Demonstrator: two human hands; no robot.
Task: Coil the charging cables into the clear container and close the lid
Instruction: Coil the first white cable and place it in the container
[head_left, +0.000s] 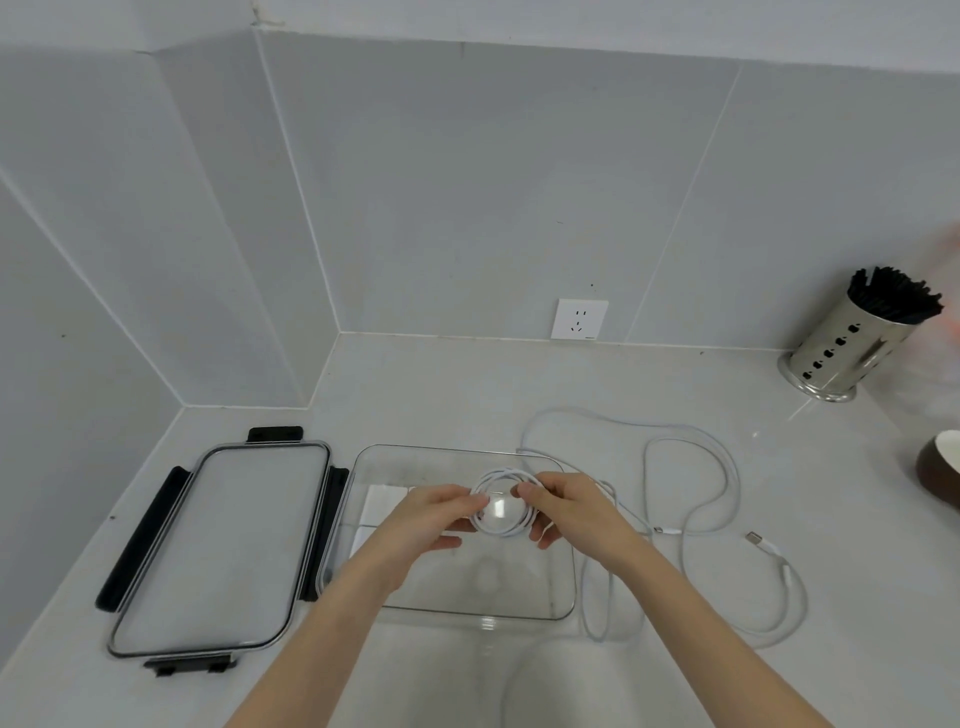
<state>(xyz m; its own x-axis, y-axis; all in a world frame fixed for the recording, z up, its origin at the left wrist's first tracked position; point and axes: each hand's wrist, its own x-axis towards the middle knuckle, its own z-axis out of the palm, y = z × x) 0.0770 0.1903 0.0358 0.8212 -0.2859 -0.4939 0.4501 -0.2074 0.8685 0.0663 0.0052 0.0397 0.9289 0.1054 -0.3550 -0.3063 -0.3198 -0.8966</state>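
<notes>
A white cable wound into a small coil (503, 529) hangs above the open clear container (447, 452) at the centre of the counter. My left hand (436, 519) pinches the coil's left side and my right hand (566, 506) pinches its right side. The clear lid (218, 540) with black clasps lies flat to the left of the container, almost touching it. A second white cable (727, 467) sprawls loose on the counter to the right, its USB plug (757, 539) lying near the right edge of the loops. A white card lies under or inside the container's left end.
A steel utensil holder (841, 353) with black sticks stands at the back right. A brown bowl (940, 473) sits at the right edge. A wall socket (579, 318) is on the tiled wall behind. The walls form a corner at the back left.
</notes>
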